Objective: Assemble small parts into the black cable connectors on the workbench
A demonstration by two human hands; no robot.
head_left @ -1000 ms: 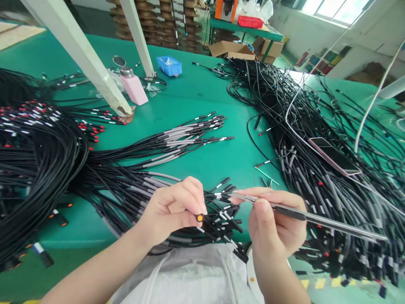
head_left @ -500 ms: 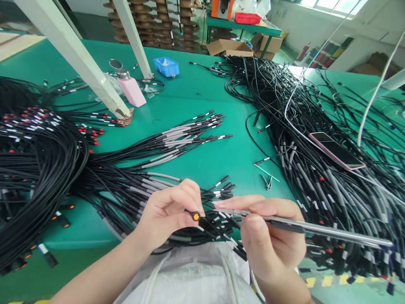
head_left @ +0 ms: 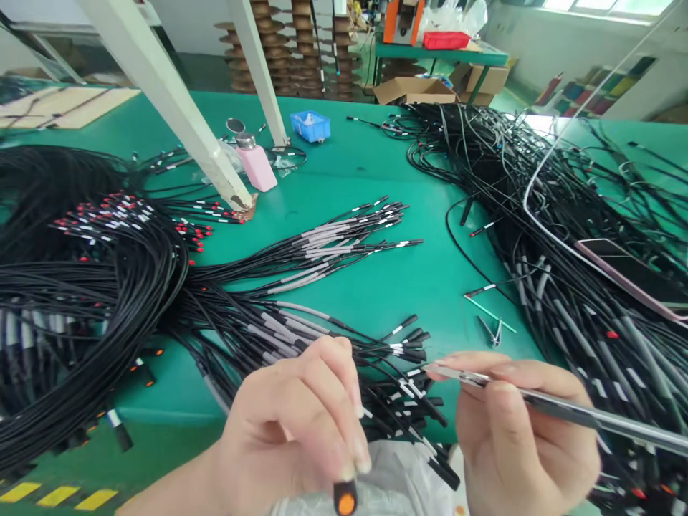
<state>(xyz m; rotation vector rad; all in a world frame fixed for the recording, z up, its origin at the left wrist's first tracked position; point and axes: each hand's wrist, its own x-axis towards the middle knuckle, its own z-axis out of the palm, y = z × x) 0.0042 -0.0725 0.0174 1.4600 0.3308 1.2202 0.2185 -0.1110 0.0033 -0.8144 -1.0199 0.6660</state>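
Note:
Low in the head view, my left hand (head_left: 295, 423) is closed, pinching a black cable connector (head_left: 345, 494) whose orange end faces me. To its right, my right hand (head_left: 529, 437) grips a slim silver craft knife (head_left: 618, 424) like a pen, its thin blade pointing left. The blade and the connector are apart. Behind my left hand lies a bundle of black cables (head_left: 279, 333) with grey sleeves and white labels, their black ends fanning out between my hands. A second sleeved bundle (head_left: 333, 247) lies just beyond.
Coiled black cables (head_left: 134, 287) with red tips fill the left of the green table (head_left: 355, 172). A long cable heap (head_left: 516, 193) runs down the right, with a phone (head_left: 634, 276) on it. White posts (head_left: 177, 107), a pink bottle (head_left: 256, 166), a blue bin (head_left: 310, 127) and a small metal clipper (head_left: 491, 331) stand or lie around.
My left hand has come down and nearer with the connector, turning so its back faces up. The right hand with the knife is farther right. The whole view has shifted.

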